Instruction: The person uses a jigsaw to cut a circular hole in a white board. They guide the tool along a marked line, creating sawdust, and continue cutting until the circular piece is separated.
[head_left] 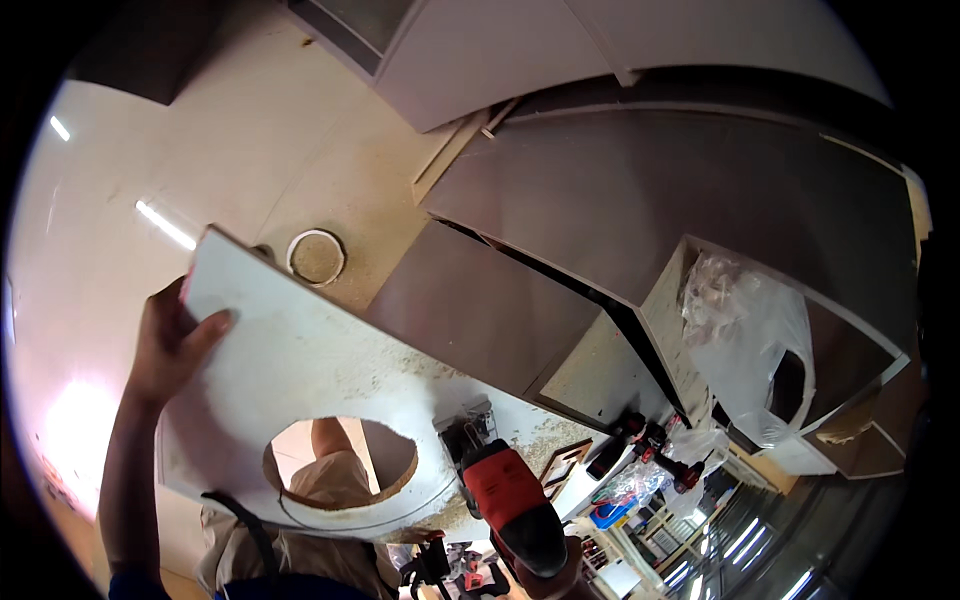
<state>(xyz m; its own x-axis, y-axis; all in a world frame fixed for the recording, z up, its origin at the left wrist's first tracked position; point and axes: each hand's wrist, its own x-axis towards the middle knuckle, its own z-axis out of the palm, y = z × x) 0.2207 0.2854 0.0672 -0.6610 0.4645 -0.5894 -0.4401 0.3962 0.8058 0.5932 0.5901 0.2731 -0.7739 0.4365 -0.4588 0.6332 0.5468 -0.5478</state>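
A white board [300,350] lies across in front of me, with a large round hole [340,425] cut through it and my leg showing below. A curved line runs on its surface to the right of the hole. My left hand [170,340] grips the board's left edge, thumb flat on the top face and fingers hidden behind the edge. On the board's right part rests a red and black jigsaw [510,500], its foot just right of the hole and line. My right hand [567,570], mostly hidden behind the tool's body, is wrapped round it. Sawdust is scattered beside the jigsaw.
Beyond the board stand grey-brown panels [500,300] and a cabinet box with a crumpled clear plastic bag [740,330]. A red and black cordless drill [655,450] lies to the right. A white-rimmed ring [290,258] sits on the pale floor [230,140] at the far left.
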